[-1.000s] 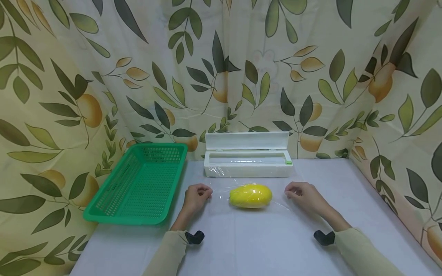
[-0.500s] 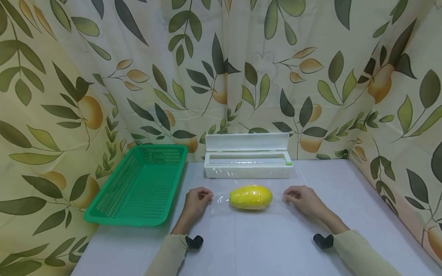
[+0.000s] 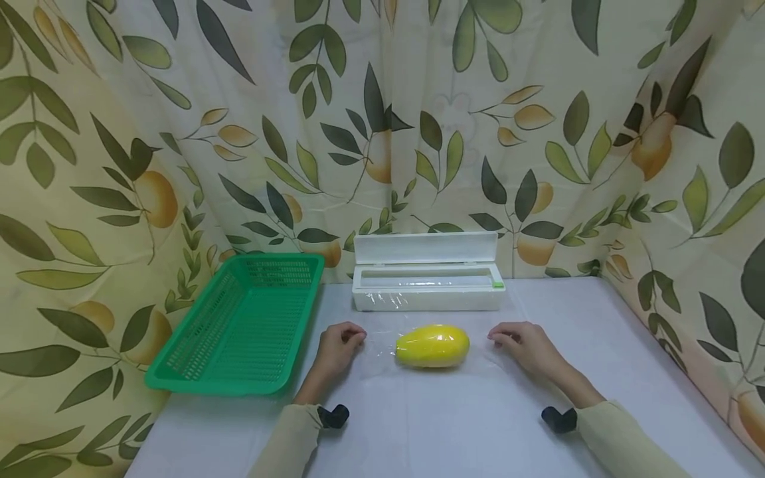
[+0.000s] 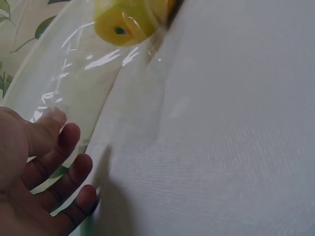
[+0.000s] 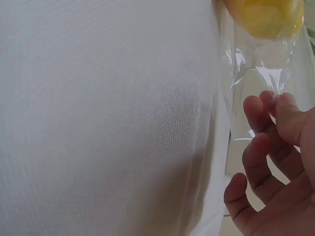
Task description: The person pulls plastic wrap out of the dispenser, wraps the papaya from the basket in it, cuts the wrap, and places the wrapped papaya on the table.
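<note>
A yellow papaya (image 3: pixel 433 346) lies on its side in the middle of the white-covered table, with clear plastic wrap (image 3: pixel 379 346) over it and out to both sides. My left hand (image 3: pixel 338 346) pinches the wrap's left end between thumb and index finger; in the left wrist view the film (image 4: pixel 101 73) runs from these fingertips to the papaya's end (image 4: pixel 123 29). On the other side, my right hand (image 3: pixel 526 345) pinches the opposite end. The right wrist view shows the film (image 5: pixel 261 61) gathered into creases at thumb and index finger, the other fingers loosely bent.
Behind the papaya stands a white wrap dispenser box (image 3: pixel 427 302), lid (image 3: pixel 425 248) up, a roll inside and a green slider (image 3: pixel 497 285) at its right. A green plastic basket (image 3: pixel 251 332) sits at the left. A leaf-patterned curtain (image 3: pixel 382 133) encloses the table.
The head view has tilted up slightly, so everything sits a bit lower. The right hand has come slightly inward toward the papaya; both hands keep their pinch on the wrap.
</note>
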{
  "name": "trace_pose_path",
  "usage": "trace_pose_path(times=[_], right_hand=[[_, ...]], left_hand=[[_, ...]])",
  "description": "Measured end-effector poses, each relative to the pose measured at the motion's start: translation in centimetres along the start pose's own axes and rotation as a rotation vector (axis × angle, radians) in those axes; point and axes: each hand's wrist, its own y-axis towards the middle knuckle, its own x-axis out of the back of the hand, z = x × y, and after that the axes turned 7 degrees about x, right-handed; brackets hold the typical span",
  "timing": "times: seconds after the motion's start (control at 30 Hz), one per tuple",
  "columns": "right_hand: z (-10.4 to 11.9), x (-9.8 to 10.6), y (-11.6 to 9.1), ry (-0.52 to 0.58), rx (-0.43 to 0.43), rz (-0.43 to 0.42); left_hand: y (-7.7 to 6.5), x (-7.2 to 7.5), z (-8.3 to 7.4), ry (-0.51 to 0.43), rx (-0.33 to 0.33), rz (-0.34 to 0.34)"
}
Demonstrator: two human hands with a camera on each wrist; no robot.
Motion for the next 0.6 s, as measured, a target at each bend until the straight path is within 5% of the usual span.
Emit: trace_pose_path(times=[0.3, 0.6], right_hand=[[-0.3, -0.1, 0.0, -0.002, -0.02, -0.001], [1.9, 0.3, -0.9, -0.116, 0.03, -0.161]], left_hand=[[0.0, 0.2, -0.3, 0.001, 0.0, 0.044], [-1.2, -0.3, -2.2, 0.045, -0.085, -0.135]])
